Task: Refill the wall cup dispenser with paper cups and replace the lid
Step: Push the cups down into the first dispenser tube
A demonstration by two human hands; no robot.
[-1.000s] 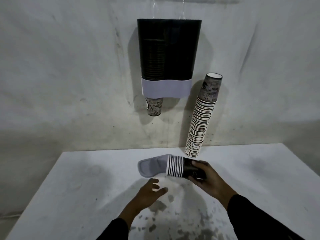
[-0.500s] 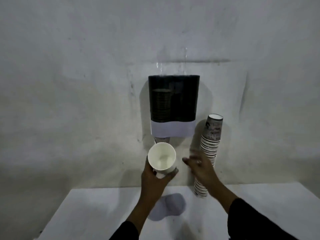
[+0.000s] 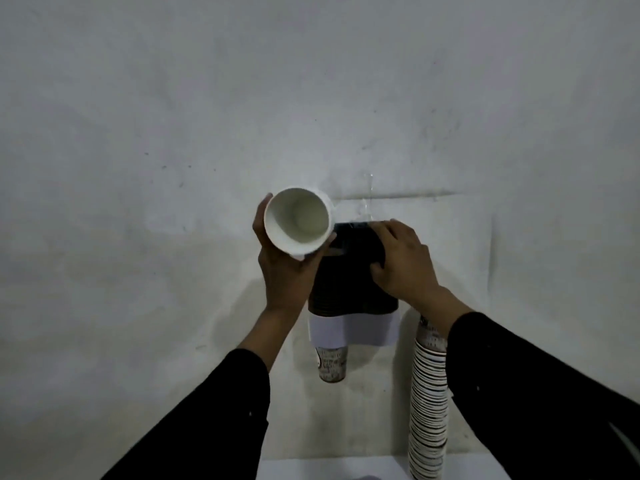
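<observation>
The dark wall cup dispenser [image 3: 349, 282] hangs on the wall, with a white band [image 3: 360, 330] at its bottom and one printed cup [image 3: 331, 364] poking out below. My left hand [image 3: 284, 268] is raised beside the dispenser's top left and grips a short stack of paper cups [image 3: 298, 220], whose white open mouth faces me. My right hand [image 3: 401, 263] lies against the dispenser's upper right front, fingers curled on its top edge. The lid is not clearly in view.
A tall stack of striped paper cups [image 3: 427, 407] leans against the wall just right of the dispenser, standing on the white table [image 3: 311, 469], of which only a strip shows at the bottom edge. The grey wall [image 3: 138, 133] fills the remainder.
My left hand has lifted the cup stack from below the dispenser to its top left. My right hand rose from near the tall stack onto the dispenser's top. The view tilted upward.
</observation>
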